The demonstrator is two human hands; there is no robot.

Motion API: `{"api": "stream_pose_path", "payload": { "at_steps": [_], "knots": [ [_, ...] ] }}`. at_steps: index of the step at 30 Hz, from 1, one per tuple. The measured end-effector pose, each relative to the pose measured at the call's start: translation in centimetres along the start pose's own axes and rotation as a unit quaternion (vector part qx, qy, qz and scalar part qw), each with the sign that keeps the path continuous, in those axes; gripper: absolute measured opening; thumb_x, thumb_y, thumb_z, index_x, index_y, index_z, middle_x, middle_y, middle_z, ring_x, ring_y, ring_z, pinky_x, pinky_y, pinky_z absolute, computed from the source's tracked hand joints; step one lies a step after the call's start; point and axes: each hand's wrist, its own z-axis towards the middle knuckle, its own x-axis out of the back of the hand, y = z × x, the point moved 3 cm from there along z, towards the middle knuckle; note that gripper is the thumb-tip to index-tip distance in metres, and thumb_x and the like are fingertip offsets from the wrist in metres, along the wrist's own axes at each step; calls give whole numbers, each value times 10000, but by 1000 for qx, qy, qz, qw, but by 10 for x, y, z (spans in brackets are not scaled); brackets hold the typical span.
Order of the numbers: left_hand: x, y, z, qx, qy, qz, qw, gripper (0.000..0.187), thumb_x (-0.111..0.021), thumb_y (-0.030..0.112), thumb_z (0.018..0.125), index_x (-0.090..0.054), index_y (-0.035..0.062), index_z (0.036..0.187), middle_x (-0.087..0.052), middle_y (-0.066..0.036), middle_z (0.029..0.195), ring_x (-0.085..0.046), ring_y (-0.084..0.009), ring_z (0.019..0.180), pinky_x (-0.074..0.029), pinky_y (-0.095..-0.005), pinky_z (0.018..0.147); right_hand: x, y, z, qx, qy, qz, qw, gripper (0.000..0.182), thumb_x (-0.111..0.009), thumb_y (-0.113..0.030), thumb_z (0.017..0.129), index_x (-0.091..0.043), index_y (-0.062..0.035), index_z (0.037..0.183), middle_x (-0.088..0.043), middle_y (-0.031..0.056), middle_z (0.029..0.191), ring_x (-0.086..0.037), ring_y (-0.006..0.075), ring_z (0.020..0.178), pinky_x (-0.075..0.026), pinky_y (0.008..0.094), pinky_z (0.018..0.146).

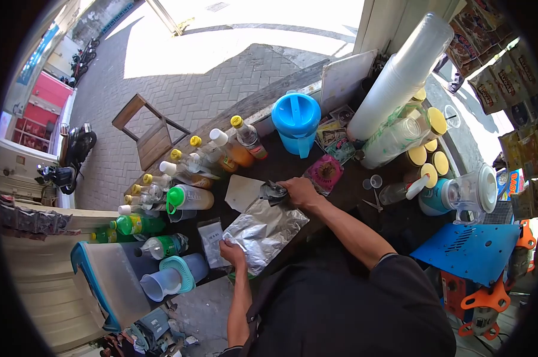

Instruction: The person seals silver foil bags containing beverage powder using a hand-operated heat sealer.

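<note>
A shiny silver foil pouch (266, 232) lies slanted in front of me over the dark table. My left hand (233, 253) is closed on its lower left edge. At the pouch's upper end, my right hand (300, 193) is closed around the crumpled, darker foil top. Whether the pouch is open there is hidden by the fingers. A pale flat card or board (243, 193) lies just beyond the pouch. Beside my left hand rests a clear plastic packet with a printed label (211, 241). A pink packet (325, 174) sits beyond my right hand.
Several bottles (203, 157) line the far left edge, near a blue jug (296, 122). Stacked plastic cups (400, 77), yellow-lidded jars (436, 122) and a blender (459, 193) stand right. A blue-lidded plastic box (111, 279) and a blue measuring jug (162, 284) are lower left.
</note>
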Motion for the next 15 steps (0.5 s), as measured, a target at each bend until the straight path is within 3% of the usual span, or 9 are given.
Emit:
{"api": "stream_pose_path", "payload": {
  "at_steps": [2, 4, 5, 7, 9, 11, 13, 15],
  "knots": [
    [-2, -7, 0, 4, 6, -13, 1000, 175, -501, 70, 869, -552, -97, 858, -595, -295, 799, -564, -473, 780, -409, -507, 722, 3, 9, -27, -25, -54, -26, 998, 500, -580, -100, 679, -616, -207, 1165, -667, 138, 921, -640, 343, 839, -508, 445, 704],
    [-4, -11, -1, 76, -54, -34, 995, 220, -530, 106, 862, -547, -66, 999, -594, -278, 946, -558, -447, 897, -414, -500, 761, 5, 22, -57, -65, -73, -10, 995, 524, -592, -102, 649, -621, -210, 1161, -666, 146, 884, -633, 358, 830, -510, 446, 704],
    [0, -1, -4, 75, -55, -34, 995, 220, -530, 106, 862, -547, -66, 999, -594, -278, 946, -558, -447, 897, -414, -500, 761, 6, 28, -72, -66, -72, -10, 995, 524, -592, -102, 649, -621, -210, 1161, -666, 146, 884, -633, 358, 830, -510, 446, 704],
    [15, 31, -17, 44, 103, 121, 986, 464, -590, 198, 845, -452, -1, 1241, -478, -250, 1224, -458, -412, 1132, -368, -526, 894, 9, 40, -96, -92, -94, 16, 991, 542, -590, -99, 622, -628, -209, 1151, -664, 156, 884, -629, 369, 826, -510, 452, 704],
    [18, 66, -29, -83, 82, 99, 988, 721, -637, 288, 823, -279, 55, 1404, -278, -212, 1408, -266, -394, 1308, -240, -563, 1023, 17, 41, -110, -118, -73, 30, 990, 541, -588, -96, 614, -632, -207, 1141, -663, 158, 887, -626, 373, 829, -508, 456, 707],
    [12, 113, -46, -270, -134, 16, 953, 821, -669, 329, 797, -236, 38, 1431, -211, -228, 1462, -193, -394, 1361, -144, -571, 1077, 19, 42, -110, -139, -54, 43, 988, 540, -585, -93, 606, -636, -204, 1132, -662, 160, 889, -624, 376, 831, -507, 460, 710],
    [-5, 133, -68, -369, -271, 100, 883, 931, -709, 353, 754, -185, 10, 1443, -145, -230, 1501, -136, -385, 1395, -125, -582, 1088, 21, 41, -96, -162, 13, 81, 983, 534, -579, -83, 603, -635, -183, 1124, -662, 163, 899, -618, 382, 841, -503, 465, 732],
    [-30, 127, -77, -362, -297, 130, 874, 978, -718, 375, 737, -159, -3, 1444, -128, -230, 1508, -125, -377, 1402, -124, -590, 1087, 26, 27, -70, -142, 40, 103, 984, 534, -587, -85, 603, -631, -173, 1128, -660, 162, 903, -614, 384, 846, -502, 465, 740]
  ]
}}
